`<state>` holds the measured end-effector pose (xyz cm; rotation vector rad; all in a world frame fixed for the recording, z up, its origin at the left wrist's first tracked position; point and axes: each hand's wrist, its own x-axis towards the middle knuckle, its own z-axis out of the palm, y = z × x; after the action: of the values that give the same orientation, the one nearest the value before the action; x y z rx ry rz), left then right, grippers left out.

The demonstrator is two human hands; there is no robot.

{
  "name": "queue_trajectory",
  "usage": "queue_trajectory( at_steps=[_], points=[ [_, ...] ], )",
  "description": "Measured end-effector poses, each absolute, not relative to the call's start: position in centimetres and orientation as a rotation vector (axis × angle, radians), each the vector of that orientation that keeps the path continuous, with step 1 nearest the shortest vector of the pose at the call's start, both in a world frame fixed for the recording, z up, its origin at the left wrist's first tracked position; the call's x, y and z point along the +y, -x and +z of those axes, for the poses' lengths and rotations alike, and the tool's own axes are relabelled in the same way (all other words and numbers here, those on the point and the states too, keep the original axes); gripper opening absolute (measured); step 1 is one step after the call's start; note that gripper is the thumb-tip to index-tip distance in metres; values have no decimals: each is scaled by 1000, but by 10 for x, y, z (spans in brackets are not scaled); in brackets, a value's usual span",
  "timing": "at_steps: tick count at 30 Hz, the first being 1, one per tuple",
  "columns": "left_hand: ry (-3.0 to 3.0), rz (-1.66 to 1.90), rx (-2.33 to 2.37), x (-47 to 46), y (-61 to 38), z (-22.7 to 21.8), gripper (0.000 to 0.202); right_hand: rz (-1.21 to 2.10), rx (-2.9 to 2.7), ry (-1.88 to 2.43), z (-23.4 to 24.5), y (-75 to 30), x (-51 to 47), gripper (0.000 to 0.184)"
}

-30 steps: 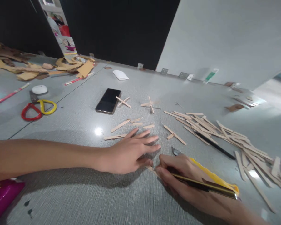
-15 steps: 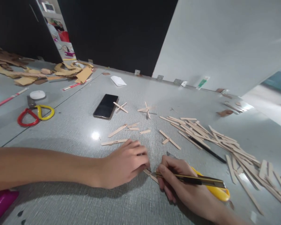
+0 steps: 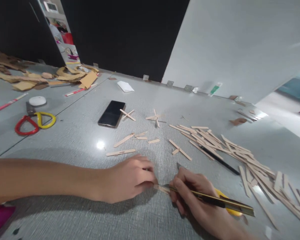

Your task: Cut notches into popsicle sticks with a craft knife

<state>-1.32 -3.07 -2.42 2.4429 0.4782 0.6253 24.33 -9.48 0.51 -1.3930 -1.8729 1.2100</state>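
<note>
My left hand (image 3: 131,180) rests on the grey tabletop with its fingers closed on one end of a wooden craft stick (image 3: 163,189). In my right hand (image 3: 198,196) is a slim gold-and-black craft knife (image 3: 230,202), gripped like a pen. Its blade touches the stick between my two hands. Under that hand lies a yellow-handled tool (image 3: 233,212), mostly covered; a pointed grey tip shows past the fingers. Just beyond, two crossed sticks (image 3: 180,150) and a slotted stick (image 3: 121,152) lie flat.
A phone (image 3: 112,114) lies mid-table, near crossed stick pieces (image 3: 128,115). Loose craft sticks (image 3: 215,141) and a black pen-like tool (image 3: 221,160) spread across the right. Scissors (image 3: 35,123), a white mouse-shaped object (image 3: 37,101) and cardboard scraps (image 3: 72,76) are on the left.
The rear end of the craft knife has swung down and to the right, and its blade sits across the stick. My left hand has shifted slightly left and keeps its hold.
</note>
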Motion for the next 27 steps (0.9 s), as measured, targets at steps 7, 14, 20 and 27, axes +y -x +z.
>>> queue_trajectory(
  at_steps=[7, 14, 20, 27],
  points=[
    [-2293, 513, 581, -25, 13, -12, 19, 1167, -1942, 1472, 2, -245, -101, 51],
    [-2634, 358, 328, -12, 14, -4, 44, 1034, -2037, 1353, 2, -238, -103, 50],
    [-2557, 459, 357, -9, 13, -8, 51, 1174, -1902, 1499, 5, -232, -106, 53],
    [-2645, 359, 296, 0, 17, -1, 43, 1187, -1905, 1507, 7, -226, -109, 55]
  ],
)
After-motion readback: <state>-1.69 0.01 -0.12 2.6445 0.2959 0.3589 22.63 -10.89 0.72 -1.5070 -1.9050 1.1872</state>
